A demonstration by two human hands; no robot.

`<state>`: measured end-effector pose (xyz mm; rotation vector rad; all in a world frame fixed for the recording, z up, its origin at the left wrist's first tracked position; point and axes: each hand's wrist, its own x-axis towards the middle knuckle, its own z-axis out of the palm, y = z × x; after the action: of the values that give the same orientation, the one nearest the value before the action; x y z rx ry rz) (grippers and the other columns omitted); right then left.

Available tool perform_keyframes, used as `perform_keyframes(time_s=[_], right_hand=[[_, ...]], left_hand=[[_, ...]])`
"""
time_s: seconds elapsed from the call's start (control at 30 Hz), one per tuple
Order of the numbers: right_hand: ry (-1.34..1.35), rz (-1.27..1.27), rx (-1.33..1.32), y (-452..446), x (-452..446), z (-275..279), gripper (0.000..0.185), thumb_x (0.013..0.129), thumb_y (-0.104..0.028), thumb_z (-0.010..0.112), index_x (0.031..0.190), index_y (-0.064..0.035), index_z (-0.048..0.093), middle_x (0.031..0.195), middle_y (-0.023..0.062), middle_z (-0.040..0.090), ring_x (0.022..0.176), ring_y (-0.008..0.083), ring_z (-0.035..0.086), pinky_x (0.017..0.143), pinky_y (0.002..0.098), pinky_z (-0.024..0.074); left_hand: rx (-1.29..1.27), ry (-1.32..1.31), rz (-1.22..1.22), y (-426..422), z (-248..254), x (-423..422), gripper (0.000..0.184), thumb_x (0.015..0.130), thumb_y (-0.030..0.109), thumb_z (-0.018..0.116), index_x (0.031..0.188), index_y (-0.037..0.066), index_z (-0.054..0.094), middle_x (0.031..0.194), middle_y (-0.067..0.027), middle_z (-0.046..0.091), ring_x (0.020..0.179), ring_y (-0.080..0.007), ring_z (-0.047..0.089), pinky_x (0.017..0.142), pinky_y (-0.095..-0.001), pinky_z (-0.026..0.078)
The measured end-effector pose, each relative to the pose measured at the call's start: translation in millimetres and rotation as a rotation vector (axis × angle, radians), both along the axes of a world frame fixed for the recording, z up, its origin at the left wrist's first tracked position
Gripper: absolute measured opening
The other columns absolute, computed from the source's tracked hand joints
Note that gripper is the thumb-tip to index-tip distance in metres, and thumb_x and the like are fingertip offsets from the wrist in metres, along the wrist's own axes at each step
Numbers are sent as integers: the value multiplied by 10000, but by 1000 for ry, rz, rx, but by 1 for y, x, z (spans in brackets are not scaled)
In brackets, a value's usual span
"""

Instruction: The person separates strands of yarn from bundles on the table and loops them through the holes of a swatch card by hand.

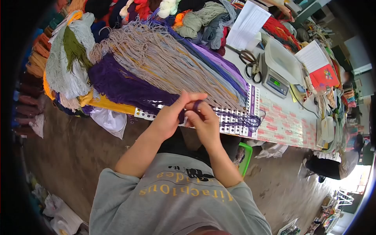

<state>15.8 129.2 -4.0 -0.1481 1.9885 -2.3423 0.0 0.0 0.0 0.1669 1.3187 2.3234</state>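
My left hand [172, 116] is at the table's front edge, closed around the end of a purple yarn hank, with one finger stretched toward the right. The dark purple yarn [131, 84] spreads from there up to the left. My right hand [206, 122] is close beside it, fingers bent and pinched, with a purple strand looped around them. Under the hands lies a white card with punched holes [231, 128]. Loose purple strands [252, 122] trail over its right part. Behind the hands, a large bundle of beige-grey yarn [168, 58] fans out across the table.
Black scissors [253, 72] lie beside a digital scale [276, 84] on the right. Papers [246, 25] and a red booklet [324, 76] are farther back. Grey and white hanks [72, 58] hang at the left. A green basket [245, 158] stands below the table. Another person [333, 164] is at the far right.
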Motion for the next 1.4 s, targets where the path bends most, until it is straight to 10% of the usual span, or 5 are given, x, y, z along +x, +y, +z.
perform_keyframes(time_s=[0.1, 0.83, 1.07, 1.27, 1.4], right_hand=[[-61, 48, 55, 11, 3, -12, 116, 871, -34, 579, 790, 19, 514, 802, 45, 485, 568, 89, 510, 497, 218, 397], [-115, 17, -305, 20, 6, -15, 203, 964, -199, 458, 878, -21, 501, 710, 67, 572, 545, 106, 515, 528, 213, 423], [-238, 70, 10, 24, 3, -5, 217, 920, -191, 548, 801, -10, 535, 650, 7, 513, 540, 67, 453, 505, 210, 371], [-78, -180, 248, 87, -13, 8, 187, 878, -221, 606, 906, -37, 585, 660, -28, 524, 566, 55, 447, 512, 206, 366], [90, -473, 484, 172, -41, 43, 156, 881, -161, 578, 812, -21, 581, 603, 0, 504, 542, 76, 431, 508, 231, 348]], left_hand=[[-55, -33, -2, 12, -4, 5, 593, 973, 484, 252, 1278, 30, 481, 936, -8, 548, 723, -58, 466, 557, -201, 399], [195, -91, 140, -7, -4, -9, 567, 978, 443, 282, 1200, -18, 528, 976, -63, 561, 908, -140, 522, 857, -307, 428], [-87, 29, 109, -16, 4, -10, 623, 963, 519, 237, 1128, 32, 590, 818, -13, 502, 531, -43, 381, 447, -189, 300], [143, -90, -155, -104, -12, -35, 789, 879, 677, 243, 553, 47, 586, 428, 11, 389, 338, -84, 247, 361, -239, 209], [989, 280, 112, -183, 7, -39, 537, 960, 360, 402, 1423, 125, 266, 760, -10, 495, 388, -49, 322, 342, -184, 230]])
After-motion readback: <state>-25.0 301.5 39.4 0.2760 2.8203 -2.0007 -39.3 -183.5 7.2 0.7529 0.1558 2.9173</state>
